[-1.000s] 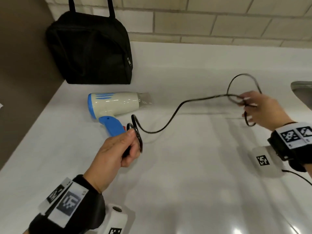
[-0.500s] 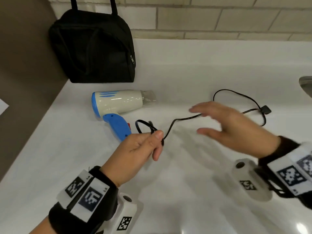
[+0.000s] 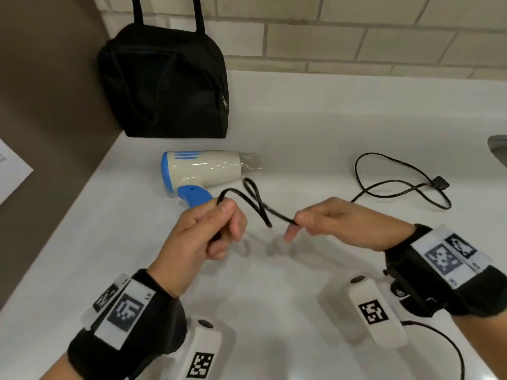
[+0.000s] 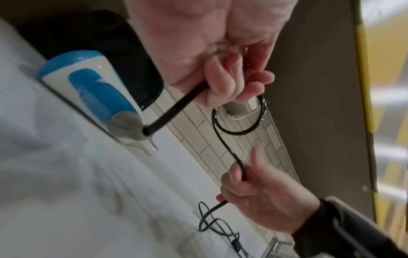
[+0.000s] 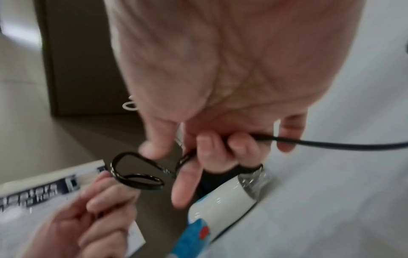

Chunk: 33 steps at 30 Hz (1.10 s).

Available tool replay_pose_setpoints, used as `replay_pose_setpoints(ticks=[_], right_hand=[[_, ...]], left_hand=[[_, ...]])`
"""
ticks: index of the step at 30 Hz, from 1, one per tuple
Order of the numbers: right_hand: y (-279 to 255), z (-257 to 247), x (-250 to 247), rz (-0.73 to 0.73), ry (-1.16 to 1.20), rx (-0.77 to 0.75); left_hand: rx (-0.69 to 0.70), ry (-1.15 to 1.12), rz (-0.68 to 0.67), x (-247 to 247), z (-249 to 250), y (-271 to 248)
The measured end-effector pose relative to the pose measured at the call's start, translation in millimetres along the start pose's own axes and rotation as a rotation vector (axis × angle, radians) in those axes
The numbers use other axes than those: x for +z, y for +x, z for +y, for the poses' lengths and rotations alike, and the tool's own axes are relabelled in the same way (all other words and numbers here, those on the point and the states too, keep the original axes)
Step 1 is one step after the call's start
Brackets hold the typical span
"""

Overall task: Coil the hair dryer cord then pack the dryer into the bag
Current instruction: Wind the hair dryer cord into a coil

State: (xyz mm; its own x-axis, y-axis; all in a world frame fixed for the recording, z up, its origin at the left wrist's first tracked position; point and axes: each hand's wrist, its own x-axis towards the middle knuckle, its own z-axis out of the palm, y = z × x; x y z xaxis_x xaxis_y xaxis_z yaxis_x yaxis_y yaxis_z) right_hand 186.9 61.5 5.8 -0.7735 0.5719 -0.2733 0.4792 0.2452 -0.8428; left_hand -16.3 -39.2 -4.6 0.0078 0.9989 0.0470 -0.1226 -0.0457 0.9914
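- Hair dryer (image 3: 203,168) lies on its side on the white worktop (image 3: 274,297), cream barrel with blue rear cap and blue handle, its clear nozzle pointing right; it sits just in front of the bag.
- Black bag (image 3: 164,83) stands upright against the tiled wall (image 3: 384,31) at the back left corner of the worktop, its two handles up and a zip pull showing on its right edge.
- Black cord (image 3: 258,201) runs from the dryer handle up into the left hand, makes a small loop above the knuckles, then crosses to the right hand.
- Left hand (image 3: 203,237) is raised above the worktop just in front of the dryer handle, fingers (image 4: 223,82) curled round the cord and the small loop, thumb pressed on top.
- Right hand (image 3: 343,223) is just beside the left, thumb and curled fingers (image 5: 220,148) pinching the cord a short way along; one finger points down, loose.
- Beyond the right hand the rest of the cord lies slack on the worktop in a wide loop, ending at the black plug (image 3: 440,184) near the right edge.
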Motion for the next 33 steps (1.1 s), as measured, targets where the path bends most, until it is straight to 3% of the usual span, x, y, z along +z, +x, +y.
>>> replay_pose_setpoints(ticks=[3, 6, 9, 10, 12, 15, 16, 19, 21, 24, 26, 30, 33], right_hand=[[0.9, 18.1, -15.0, 0.393, -0.167, -0.054], [-1.6, 33.3, -37.6, 0.773, -0.099, -0.065], [-3.2, 49.0, -53.3, 0.925, -0.215, -0.004], [-3.2, 53.8, -54.5, 0.879, -0.299, 0.061], [-4.2, 59.3, -50.1, 0.637, -0.449, 0.161], [-14.8, 46.2, -39.1, 0.205, -0.252, 0.225], [-18.6, 38.3, -38.6, 0.142, -0.113, 0.213], [-28.2, -1.1, -44.0, 0.278, 0.108, -0.016], [-27.1, -28.3, -39.3, 0.298, 0.051, -0.129], [-2.8, -40.5, -11.9, 0.095, -0.362, -0.068], [15.8, -29.0, 7.1, -0.063, -0.514, 0.011], [19.0, -9.8, 15.3, -0.199, -0.444, 0.166], [10.0, -6.4, 13.5, -0.304, -0.320, 0.180]], left_hand=[[-0.017, -0.071, 0.037, -1.9, -1.0, 0.1], [-0.042, -0.070, 0.058, -1.0, -2.7, -0.7], [-0.048, -0.054, 0.042, 1.2, -3.6, -2.9], [-0.049, -0.051, 0.037, 2.3, -3.5, -3.1], [-0.056, -0.038, 0.050, 3.6, -2.6, -2.2], [-0.079, 0.000, 0.063, 6.3, -2.0, 1.7], [-0.085, 0.029, 0.042, 8.3, -1.9, 2.7], [-0.084, 0.159, -0.052, 17.0, -5.2, 3.7], [-0.066, 0.205, -0.111, 22.1, -6.9, 3.3], [-0.026, 0.212, -0.162, 24.7, -7.6, 3.7], [-0.012, 0.172, -0.172, 20.2, -7.1, 2.4], [0.036, 0.118, -0.178, 5.0, -6.8, -3.4], [0.004, -0.007, -0.186, -0.2, -8.6, -3.6]])
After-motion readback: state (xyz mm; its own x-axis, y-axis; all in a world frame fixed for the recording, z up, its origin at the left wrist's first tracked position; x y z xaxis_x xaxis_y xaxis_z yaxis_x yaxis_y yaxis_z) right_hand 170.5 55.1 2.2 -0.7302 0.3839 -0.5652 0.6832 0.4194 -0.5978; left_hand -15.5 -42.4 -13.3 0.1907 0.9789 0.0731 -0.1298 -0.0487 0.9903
